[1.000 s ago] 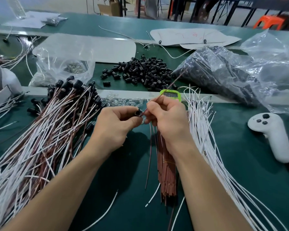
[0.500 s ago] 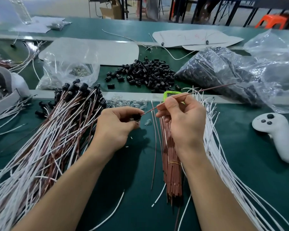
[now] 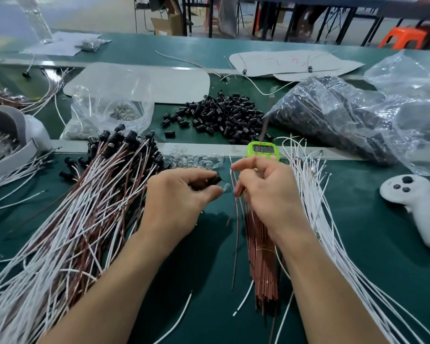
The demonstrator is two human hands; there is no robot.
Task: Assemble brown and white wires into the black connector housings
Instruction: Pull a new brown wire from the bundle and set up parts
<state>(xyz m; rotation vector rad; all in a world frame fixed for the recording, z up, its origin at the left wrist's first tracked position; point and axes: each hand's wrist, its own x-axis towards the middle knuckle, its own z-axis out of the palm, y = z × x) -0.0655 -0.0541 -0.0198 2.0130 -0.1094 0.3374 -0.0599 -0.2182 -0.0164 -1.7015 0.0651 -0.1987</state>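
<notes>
My left hand [image 3: 181,197] pinches a small black connector housing [image 3: 215,180] between thumb and fingers. Just to its right, my right hand [image 3: 268,192] has its fingers curled round a thin brown wire [image 3: 263,131], which sticks up and away as a blurred streak. Whether the wire's end touches the housing is hidden by my fingers. Under my right hand lies a bundle of brown wires [image 3: 261,259]. White wires [image 3: 318,209] fan out to the right. Loose black housings [image 3: 216,117] are heaped behind.
A large heap of finished wires with black housings [image 3: 92,199] fills the left. A green timer [image 3: 263,150] and small clear bulbs [image 3: 196,160] lie just beyond my hands. A white controller [image 3: 417,207] sits right, and plastic bags [image 3: 345,115] lie at the back.
My right hand has swung the brown wire from slanting up-right to pointing nearly straight up and closed in on the housing. My left hand stays in place.
</notes>
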